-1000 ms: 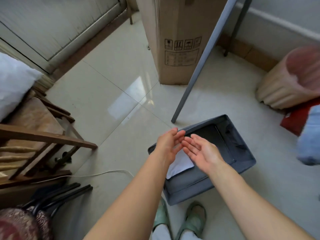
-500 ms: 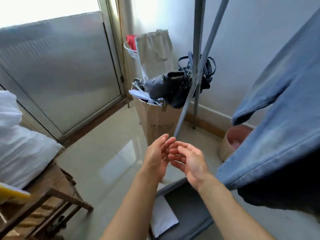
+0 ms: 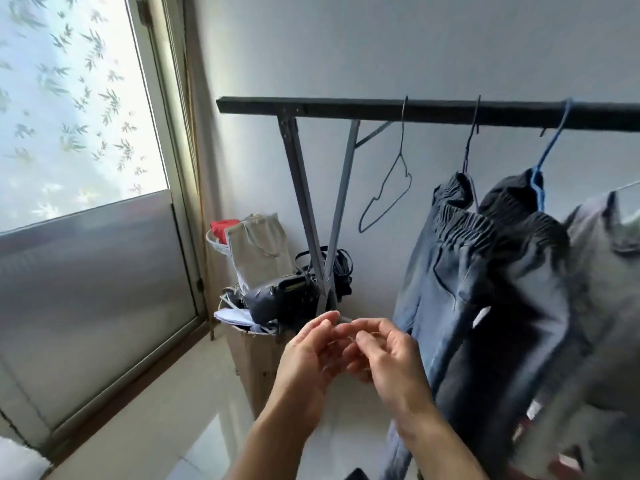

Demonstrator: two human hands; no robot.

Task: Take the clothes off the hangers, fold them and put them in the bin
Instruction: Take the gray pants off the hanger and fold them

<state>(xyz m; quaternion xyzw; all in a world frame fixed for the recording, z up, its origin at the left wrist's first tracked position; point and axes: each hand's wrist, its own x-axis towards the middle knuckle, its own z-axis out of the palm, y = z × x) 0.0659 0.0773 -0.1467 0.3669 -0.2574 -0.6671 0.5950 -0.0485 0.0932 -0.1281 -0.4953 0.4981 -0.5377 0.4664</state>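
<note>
A black rail [image 3: 381, 110] runs across the upper view. One bare wire hanger [image 3: 388, 199] hangs from it. To its right, blue jeans [image 3: 433, 271] hang on a dark hanger [image 3: 471, 143], then dark trousers [image 3: 519, 289] on a blue hanger [image 3: 550, 150], then a grey garment [image 3: 606, 289]. My left hand [image 3: 308, 355] and my right hand [image 3: 391, 358] are raised together in front of me, left of the jeans, fingers loosely bent and touching, holding nothing. The bin is almost entirely out of view.
Crossed grey rack legs [image 3: 322, 244] stand behind my hands. A cardboard box [image 3: 256, 358] holding a dark bag [image 3: 280, 299] and a beige tote [image 3: 256, 247] sits in the corner. A glass door [image 3: 86, 202] fills the left side.
My view has lifted from the grey bin on the floor up to the rail and hanging clothes. Both hands rose with it, staying close together and empty.
</note>
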